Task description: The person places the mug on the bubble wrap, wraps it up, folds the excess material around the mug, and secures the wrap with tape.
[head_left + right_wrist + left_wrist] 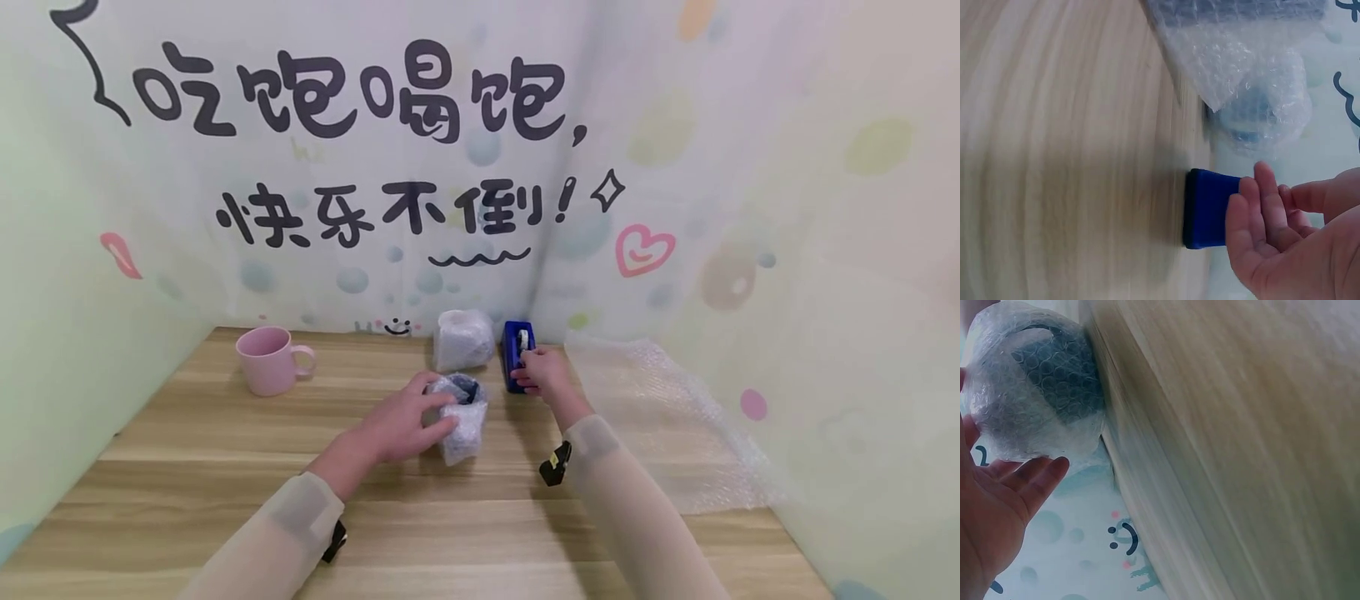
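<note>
In the head view my left hand (400, 419) holds a bubble-wrapped cup-shaped object (466, 425), its fingers and thumb spread about the side. A dark interior shows at the top opening. The left wrist view has the fingers (1041, 481) against the wrap (1029, 394). My right hand (545, 375) is at the front end of a blue tape dispenser (510, 350), which carries a small roll of tape (522, 337). Thumb and forefinger meet in a pinch at the tape end, seen from behind in the right wrist view (1285, 231); the tape itself is hidden there.
Another bubble-wrapped object (463, 340) stands at the back by the wall. A pink mug (272, 362) is at the back left. A loose sheet of bubble wrap (660, 425) lies along the right side of the wooden table (187, 475).
</note>
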The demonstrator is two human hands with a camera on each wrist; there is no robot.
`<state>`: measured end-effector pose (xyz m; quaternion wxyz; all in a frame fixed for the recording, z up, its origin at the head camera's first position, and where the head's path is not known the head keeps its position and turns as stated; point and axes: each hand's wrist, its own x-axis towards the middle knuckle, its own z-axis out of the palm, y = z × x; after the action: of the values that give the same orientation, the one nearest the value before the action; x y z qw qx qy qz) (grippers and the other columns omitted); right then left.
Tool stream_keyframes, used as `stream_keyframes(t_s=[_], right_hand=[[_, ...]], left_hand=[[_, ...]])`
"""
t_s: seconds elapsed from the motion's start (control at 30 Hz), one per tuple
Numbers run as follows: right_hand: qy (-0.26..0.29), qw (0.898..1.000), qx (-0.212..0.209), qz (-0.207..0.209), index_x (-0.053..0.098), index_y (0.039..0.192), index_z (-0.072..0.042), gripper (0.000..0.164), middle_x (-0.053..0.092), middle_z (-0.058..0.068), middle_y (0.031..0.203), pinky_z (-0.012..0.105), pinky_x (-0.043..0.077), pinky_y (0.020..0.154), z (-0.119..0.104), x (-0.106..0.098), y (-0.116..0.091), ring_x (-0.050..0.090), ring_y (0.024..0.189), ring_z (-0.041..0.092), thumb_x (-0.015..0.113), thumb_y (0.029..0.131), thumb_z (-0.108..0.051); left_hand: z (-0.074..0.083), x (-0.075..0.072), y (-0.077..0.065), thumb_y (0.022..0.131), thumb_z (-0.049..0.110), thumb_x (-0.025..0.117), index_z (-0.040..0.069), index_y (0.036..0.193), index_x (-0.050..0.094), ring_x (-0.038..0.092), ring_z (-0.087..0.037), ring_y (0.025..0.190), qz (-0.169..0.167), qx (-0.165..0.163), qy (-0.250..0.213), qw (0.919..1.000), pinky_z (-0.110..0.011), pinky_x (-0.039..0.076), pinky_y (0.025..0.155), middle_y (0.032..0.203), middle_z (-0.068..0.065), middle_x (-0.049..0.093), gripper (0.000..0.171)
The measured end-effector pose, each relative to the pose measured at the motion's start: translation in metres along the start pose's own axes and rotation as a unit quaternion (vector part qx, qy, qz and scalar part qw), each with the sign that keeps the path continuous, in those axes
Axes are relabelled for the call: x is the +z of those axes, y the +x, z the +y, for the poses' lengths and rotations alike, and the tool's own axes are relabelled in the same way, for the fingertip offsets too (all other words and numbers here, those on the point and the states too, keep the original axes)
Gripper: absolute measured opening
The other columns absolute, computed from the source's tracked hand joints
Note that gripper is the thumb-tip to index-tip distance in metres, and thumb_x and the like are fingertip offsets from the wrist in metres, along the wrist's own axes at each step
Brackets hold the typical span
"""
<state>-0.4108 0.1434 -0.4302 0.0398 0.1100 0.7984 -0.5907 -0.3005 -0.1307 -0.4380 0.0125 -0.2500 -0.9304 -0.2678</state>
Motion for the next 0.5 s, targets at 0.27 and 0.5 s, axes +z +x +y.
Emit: stream_keyframes(t_s=[0.27, 0.5], right_hand=[[0.088, 0.996, -0.015, -0.011, 0.062, 0.107, -0.001, 0.015, 0.076, 0.009, 0.092, 0.033, 0.065, 0.082, 0.009, 0.004, -0.001, 0.074, 0.085, 0.019, 0.051, 0.107, -0.011], [0.16, 0.987, -0.016, -0.017, 0.064, 0.115, 0.007, 0.021, 0.064, 0.01, 0.097, 0.028, 0.063, 0.079, 0.012, 0.007, -0.006, 0.07, 0.083, 0.017, 0.056, 0.11, -0.012]], left_hand=[[-0.001, 0.002, -0.003, 0.11, 0.052, 0.058, 0.019, 0.152, 0.067, 0.056, -0.045, 0.147, -0.004, -0.007, -0.005, 1.0, -0.064, 0.048, 0.121, 0.173, -0.019, 0.037, 0.054], [0.0, 0.0, -0.003, 0.11, 0.051, 0.058, 0.018, 0.152, 0.067, 0.056, -0.046, 0.146, 0.0, -0.005, -0.004, 1.0, -0.065, 0.048, 0.119, 0.173, -0.02, 0.037, 0.054]])
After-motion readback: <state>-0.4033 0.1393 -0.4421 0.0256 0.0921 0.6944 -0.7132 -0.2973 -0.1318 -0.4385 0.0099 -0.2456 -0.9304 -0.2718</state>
